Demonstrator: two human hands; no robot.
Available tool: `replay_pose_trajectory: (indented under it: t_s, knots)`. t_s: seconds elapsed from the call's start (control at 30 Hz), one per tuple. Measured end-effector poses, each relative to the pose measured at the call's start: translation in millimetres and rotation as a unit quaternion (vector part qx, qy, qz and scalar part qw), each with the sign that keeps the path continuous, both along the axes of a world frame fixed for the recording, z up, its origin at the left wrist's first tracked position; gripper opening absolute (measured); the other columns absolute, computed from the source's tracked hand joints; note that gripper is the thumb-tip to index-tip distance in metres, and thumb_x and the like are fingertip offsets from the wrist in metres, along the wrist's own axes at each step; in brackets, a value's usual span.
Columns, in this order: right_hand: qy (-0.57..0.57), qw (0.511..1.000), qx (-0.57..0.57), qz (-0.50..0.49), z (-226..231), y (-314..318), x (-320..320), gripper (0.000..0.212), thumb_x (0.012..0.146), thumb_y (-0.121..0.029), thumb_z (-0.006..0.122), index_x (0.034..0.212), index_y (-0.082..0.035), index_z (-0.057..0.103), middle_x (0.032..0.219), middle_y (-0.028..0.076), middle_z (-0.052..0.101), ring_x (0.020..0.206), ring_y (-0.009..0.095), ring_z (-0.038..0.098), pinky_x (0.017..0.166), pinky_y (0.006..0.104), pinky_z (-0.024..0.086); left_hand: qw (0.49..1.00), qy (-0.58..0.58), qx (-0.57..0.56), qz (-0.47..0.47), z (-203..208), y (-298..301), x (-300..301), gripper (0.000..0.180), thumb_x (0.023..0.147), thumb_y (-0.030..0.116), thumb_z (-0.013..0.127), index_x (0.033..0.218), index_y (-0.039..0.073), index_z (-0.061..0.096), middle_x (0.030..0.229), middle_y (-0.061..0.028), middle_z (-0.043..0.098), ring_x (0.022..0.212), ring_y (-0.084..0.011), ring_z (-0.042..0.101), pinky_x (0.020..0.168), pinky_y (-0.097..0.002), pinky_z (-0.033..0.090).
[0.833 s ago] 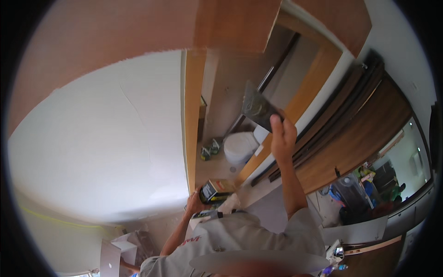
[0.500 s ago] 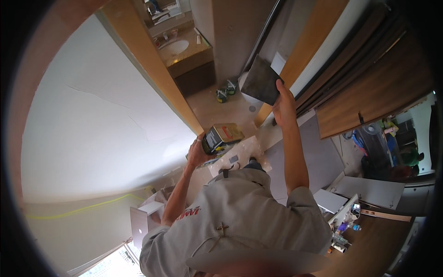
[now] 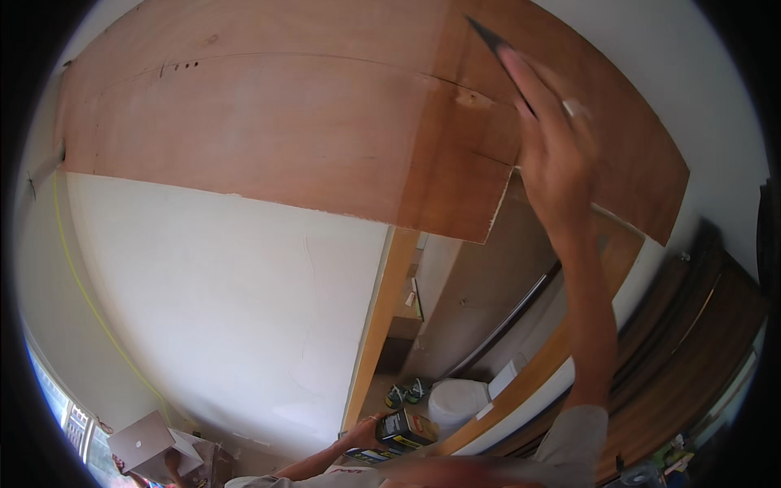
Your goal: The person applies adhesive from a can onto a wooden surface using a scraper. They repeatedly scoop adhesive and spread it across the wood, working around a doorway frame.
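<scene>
My right hand (image 3: 560, 163) is raised high in front of a reddish-brown wooden panel (image 3: 277, 122). Between its thumb and fingers it grips a thin dark square sheet (image 3: 488, 39), now seen nearly edge-on. Whether the sheet touches the panel I cannot tell. Low down near the door frame, my left hand (image 3: 364, 434) grips a boxy black-and-gold tin (image 3: 405, 431) by its side. The panel shows a wavy seam, a few small dark holes and a darker band near the right hand.
Below the panel is a white wall (image 3: 228, 301), bordered by a wooden door frame (image 3: 377, 325). Through the doorway stand a white toilet (image 3: 457, 404) and small green cans (image 3: 396, 395). Dark boards (image 3: 691, 350) lean at the right. A silver laptop (image 3: 145, 442) is at the lower left.
My view has tilted up from the floor to the panel. The right hand has risen with the dark sheet, which has turned from flat-on to edge-on. The left hand still holds the tin.
</scene>
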State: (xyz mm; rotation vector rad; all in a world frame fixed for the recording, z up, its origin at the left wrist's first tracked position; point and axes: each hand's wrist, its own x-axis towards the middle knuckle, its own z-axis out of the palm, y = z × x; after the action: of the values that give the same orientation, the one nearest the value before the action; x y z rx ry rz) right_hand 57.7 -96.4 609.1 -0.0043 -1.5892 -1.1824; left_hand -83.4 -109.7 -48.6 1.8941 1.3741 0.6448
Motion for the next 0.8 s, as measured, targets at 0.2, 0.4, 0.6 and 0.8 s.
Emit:
replay_pose_trajectory:
  t_s: [0.2, 0.4, 0.6, 0.8]
  knots:
    - [-0.007, 0.989, 0.13, -0.071, 96.3, 33.3, -142.9, 0.043, 0.094, -0.002, 0.061, 0.136, -0.007, 0.068, 0.133, 0.016, 0.069, 0.119, 0.037, 0.066, 0.099, 0.0492, 0.054, 0.997, -0.07, 0.009, 0.011, -18.8, 0.0, 4.6, 0.119, 0.059, 0.045, 0.096, 0.157, 0.011, 0.038, 0.134, -0.0227, 0.066, 0.126, -0.037, 0.065, 0.108, -0.0477, 0.051]
    - [0.061, 0.99, 0.086, -0.09, 96.5, 54.6, -202.8, 0.041, 0.101, -0.008, 0.055, 0.14, -0.002, 0.063, 0.139, 0.018, 0.066, 0.133, 0.038, 0.059, 0.111, 0.0491, 0.048, 0.998, -0.058, 0.0, -0.008, -36.0, 4.4, -2.8, 0.12, 0.059, 0.047, 0.097, 0.157, 0.013, 0.038, 0.135, -0.0216, 0.066, 0.127, -0.0384, 0.064, 0.108, -0.0474, 0.051]
    - [0.044, 0.991, 0.062, -0.112, 33.9, 46.1, -199.6, 0.038, 0.101, -0.009, 0.058, 0.139, -0.007, 0.065, 0.131, 0.016, 0.068, 0.121, 0.036, 0.063, 0.1, 0.0459, 0.051, 0.997, -0.065, 0.032, -0.017, -35.7, 4.4, -18.0, 0.11, 0.061, 0.037, 0.096, 0.154, 0.011, 0.044, 0.128, -0.019, 0.069, 0.126, -0.0356, 0.064, 0.109, -0.044, 0.049]
    - [0.003, 0.998, -0.054, 0.012, -7.0, -14.7, -109.2, 0.034, 0.101, -0.008, 0.063, 0.134, -0.012, 0.071, 0.118, 0.01, 0.076, 0.105, 0.032, 0.072, 0.087, 0.0389, 0.058, 0.996, -0.009, 0.059, 0.066, -16.0, -18.9, -25.6, 0.115, 0.059, 0.043, 0.097, 0.155, 0.015, 0.041, 0.129, -0.0229, 0.068, 0.124, -0.0385, 0.065, 0.106, -0.0475, 0.052]
